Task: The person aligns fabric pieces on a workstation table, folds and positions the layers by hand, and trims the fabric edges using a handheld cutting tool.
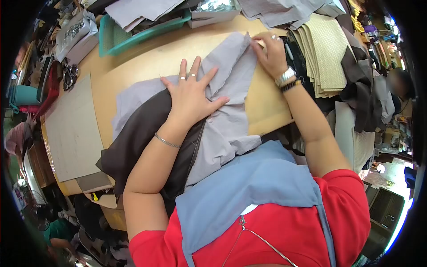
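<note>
Grey fabric (235, 111) lies creased over the wooden table (267, 107), with dark brown fabric (147, 120) on its left part. My left hand (190, 95) presses on both cloths, palm down, its fingers spread wide. At the upper tip of the grey fabric, my right hand (270, 51) has its thumb and forefinger pinched together at the cloth's edge. A small pale object shows between the fingers of that hand; what it is cannot be made out.
A teal tray (106, 38) stands at the back left, near scissors (70, 75) and a grey board (73, 129). Stacked cream sheets (322, 55) lie at the right. Other people are partly visible at the lower left (60, 236) and far right.
</note>
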